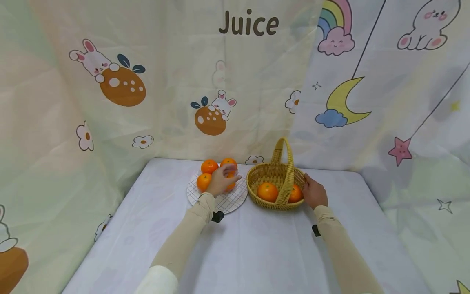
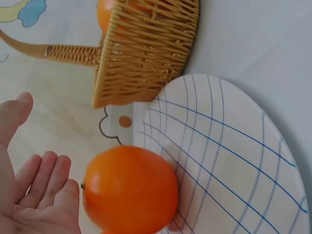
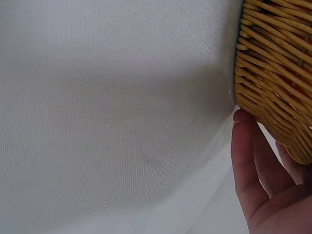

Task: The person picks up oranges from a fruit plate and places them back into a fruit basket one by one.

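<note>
Above the round plate (image 1: pixel 235 201) with a grid pattern, my left hand (image 1: pixel 221 181) reaches over the tangerines with thumb and fingers spread apart. In the left wrist view a tangerine (image 2: pixel 130 189) sits on the plate close beside the fingers (image 2: pixel 46 180), which are not around it. Several tangerines (image 1: pixel 209 167) lie grouped at the plate's far side, one partly hidden by the hand. My right hand (image 1: pixel 315 192) holds the right side of the wicker basket (image 1: pixel 269 171), its fingers (image 3: pixel 243 153) against the outer weave. The basket contains two tangerines (image 1: pixel 267 192).
The basket's tall arched handle (image 1: pixel 288 171) stands upright, right of the plate and close to its rim. Both rest near the back edge of the table (image 1: pixel 257 249), under a white cloth. A printed curtain (image 1: pixel 176 61) hangs behind and at the sides.
</note>
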